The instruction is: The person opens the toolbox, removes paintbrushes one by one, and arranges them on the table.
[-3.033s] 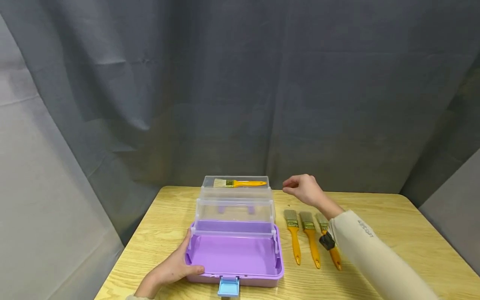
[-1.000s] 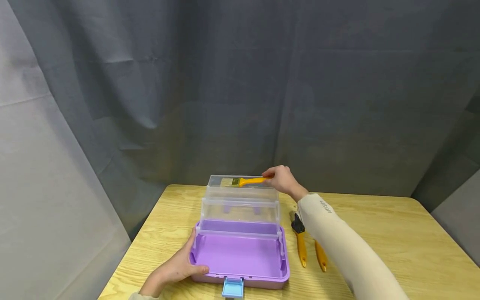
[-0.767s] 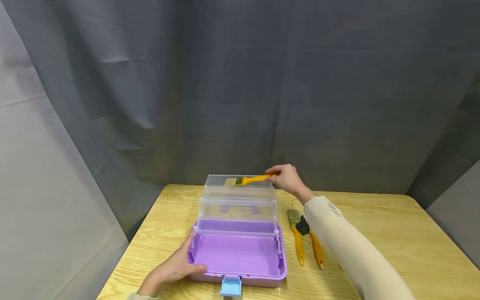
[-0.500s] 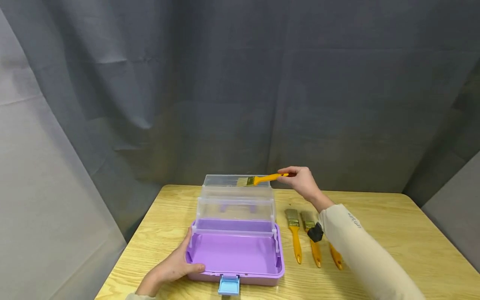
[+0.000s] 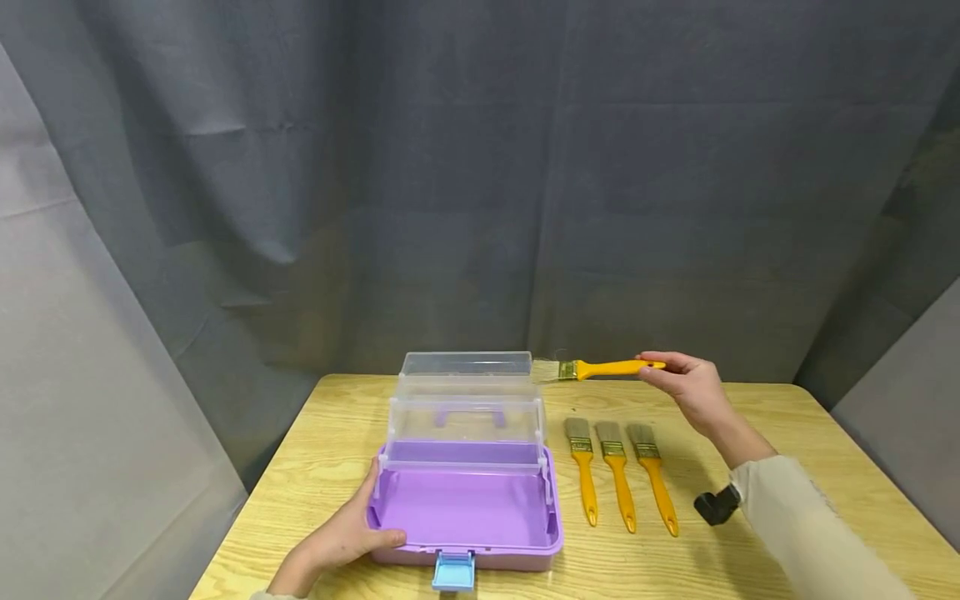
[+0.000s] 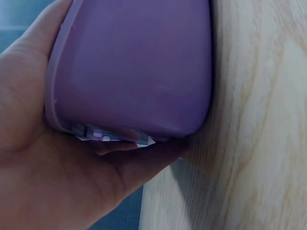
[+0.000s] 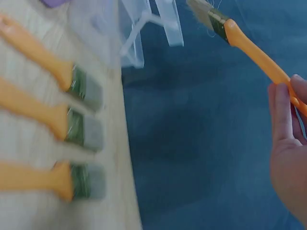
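A yellow-handled paintbrush (image 5: 611, 368) is pinched at its handle end between the thumb and fingers of my right hand (image 5: 693, 392). It is held level, bristles pointing left, beside the top tray of the storage box. My left hand (image 5: 341, 533) grips the left side of the purple box (image 5: 468, 560), thumb over the front rim and fingers along the outer wall. The box stands open, its clear tiers (image 5: 465, 420) folded up and back, a blue latch (image 5: 453, 572) hanging at the front. In the right wrist view the held paintbrush (image 7: 259, 57) slants across the upper right.
Three more paintbrushes, left (image 5: 585, 477), middle (image 5: 619, 479) and right (image 5: 656, 483), lie side by side on the wooden table (image 5: 750, 417), right of the box, bristles toward the back. A grey curtain (image 5: 480, 183) hangs behind the table. A black wrist camera (image 5: 717, 504) sits below my right wrist.
My right hand took hold of the paintbrush lying in the top clear tray, lifted it and carried it right, out past the tray's edge. The left hand has kept its grip on the box.
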`<act>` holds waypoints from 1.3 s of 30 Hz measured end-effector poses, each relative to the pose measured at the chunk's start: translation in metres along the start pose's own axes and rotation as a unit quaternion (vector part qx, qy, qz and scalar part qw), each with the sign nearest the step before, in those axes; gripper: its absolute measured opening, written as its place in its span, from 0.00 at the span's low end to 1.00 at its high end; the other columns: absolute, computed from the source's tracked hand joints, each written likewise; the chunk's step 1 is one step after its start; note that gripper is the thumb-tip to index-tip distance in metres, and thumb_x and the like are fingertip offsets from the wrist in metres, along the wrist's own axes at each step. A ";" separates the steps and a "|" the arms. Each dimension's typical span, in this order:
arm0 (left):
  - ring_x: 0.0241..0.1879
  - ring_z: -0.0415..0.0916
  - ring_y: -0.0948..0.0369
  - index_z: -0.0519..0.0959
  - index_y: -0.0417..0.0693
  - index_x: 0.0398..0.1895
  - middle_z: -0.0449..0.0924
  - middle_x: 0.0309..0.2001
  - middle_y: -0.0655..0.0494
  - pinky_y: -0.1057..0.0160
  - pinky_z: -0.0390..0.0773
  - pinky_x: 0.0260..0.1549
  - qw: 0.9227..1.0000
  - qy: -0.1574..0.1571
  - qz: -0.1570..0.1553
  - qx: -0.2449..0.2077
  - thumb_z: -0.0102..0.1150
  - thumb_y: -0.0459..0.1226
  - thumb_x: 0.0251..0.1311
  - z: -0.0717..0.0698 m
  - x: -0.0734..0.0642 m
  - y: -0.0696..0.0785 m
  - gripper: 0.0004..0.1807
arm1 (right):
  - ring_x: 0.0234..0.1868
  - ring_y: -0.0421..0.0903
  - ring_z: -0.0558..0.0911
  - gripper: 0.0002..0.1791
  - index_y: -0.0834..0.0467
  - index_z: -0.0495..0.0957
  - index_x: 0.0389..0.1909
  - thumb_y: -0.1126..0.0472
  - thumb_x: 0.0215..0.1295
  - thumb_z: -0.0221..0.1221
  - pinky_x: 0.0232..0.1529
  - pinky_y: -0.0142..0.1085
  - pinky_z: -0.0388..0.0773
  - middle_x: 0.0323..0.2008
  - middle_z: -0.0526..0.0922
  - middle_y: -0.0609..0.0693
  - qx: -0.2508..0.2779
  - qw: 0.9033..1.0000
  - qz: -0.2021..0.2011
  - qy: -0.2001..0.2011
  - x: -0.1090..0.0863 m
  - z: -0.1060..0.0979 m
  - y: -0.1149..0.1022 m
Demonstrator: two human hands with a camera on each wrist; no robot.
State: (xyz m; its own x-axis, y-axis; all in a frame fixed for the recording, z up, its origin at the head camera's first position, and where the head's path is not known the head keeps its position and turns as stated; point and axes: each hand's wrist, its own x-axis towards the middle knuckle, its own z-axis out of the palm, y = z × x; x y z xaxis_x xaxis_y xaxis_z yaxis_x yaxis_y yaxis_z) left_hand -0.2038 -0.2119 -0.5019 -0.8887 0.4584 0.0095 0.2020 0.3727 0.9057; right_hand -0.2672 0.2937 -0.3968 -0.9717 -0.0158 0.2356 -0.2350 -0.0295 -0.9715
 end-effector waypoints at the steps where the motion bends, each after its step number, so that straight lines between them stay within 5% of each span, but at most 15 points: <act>1: 0.64 0.34 0.47 0.26 0.65 0.66 0.29 0.67 0.44 0.44 0.37 0.57 1.000 0.001 0.001 0.000 0.68 0.38 0.41 0.000 0.000 0.000 0.63 | 0.39 0.43 0.78 0.21 0.71 0.70 0.50 0.69 0.54 0.58 0.41 0.32 0.74 0.42 0.77 0.52 0.034 0.999 0.000 -0.006 -0.005 -0.007 0.001; 10: 0.65 0.35 0.50 0.26 0.69 0.65 0.30 0.68 0.50 0.47 0.38 0.58 1.000 -0.003 0.008 -0.012 0.68 0.36 0.40 -0.001 0.003 -0.002 0.63 | 0.44 0.44 0.78 0.19 0.67 0.73 0.49 0.80 0.59 0.44 0.45 0.34 0.71 0.44 0.78 0.51 0.181 0.981 -0.003 -0.066 -0.048 -0.080 0.023; 18: 0.65 0.36 0.50 0.26 0.67 0.65 0.29 0.68 0.52 0.48 0.39 0.59 1.000 -0.003 0.000 -0.013 0.68 0.37 0.41 -0.003 0.003 0.000 0.63 | 0.48 0.49 0.75 0.24 0.67 0.72 0.51 0.82 0.62 0.32 0.48 0.36 0.68 0.47 0.76 0.56 0.306 0.946 0.014 -0.108 -0.076 -0.129 0.045; 26: 0.65 0.37 0.49 0.26 0.70 0.65 0.31 0.68 0.51 0.46 0.39 0.58 1.000 -0.002 0.010 -0.013 0.68 0.37 0.41 -0.002 0.005 -0.001 0.63 | 0.47 0.51 0.75 0.24 0.66 0.75 0.48 0.80 0.63 0.32 0.49 0.35 0.68 0.45 0.76 0.58 0.375 0.920 0.060 -0.096 -0.093 -0.166 0.067; 33: 0.64 0.38 0.48 0.26 0.68 0.65 0.31 0.68 0.50 0.46 0.39 0.58 1.000 -0.001 0.010 -0.018 0.68 0.36 0.41 0.000 0.005 -0.001 0.63 | 0.48 0.51 0.75 0.24 0.66 0.75 0.48 0.79 0.64 0.32 0.50 0.35 0.68 0.45 0.76 0.58 0.382 0.915 0.069 -0.110 -0.102 -0.188 0.084; 39: 0.64 0.37 0.49 0.26 0.64 0.66 0.29 0.68 0.49 0.47 0.40 0.58 1.000 0.004 0.002 0.004 0.68 0.39 0.40 0.000 0.004 0.001 0.63 | 0.45 0.48 0.77 0.24 0.62 0.78 0.45 0.78 0.64 0.34 0.48 0.34 0.69 0.43 0.78 0.54 0.357 0.925 0.111 -0.071 -0.108 -0.194 0.088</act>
State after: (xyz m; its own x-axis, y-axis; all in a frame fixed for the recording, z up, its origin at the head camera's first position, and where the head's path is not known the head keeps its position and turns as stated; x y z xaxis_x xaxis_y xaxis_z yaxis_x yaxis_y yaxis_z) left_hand -0.2070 -0.2104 -0.5012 -0.8911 0.4535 0.0169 0.2092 0.3774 0.9021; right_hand -0.1874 0.4866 -0.5130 -0.9697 -0.2299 0.0830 0.0933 -0.6620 -0.7436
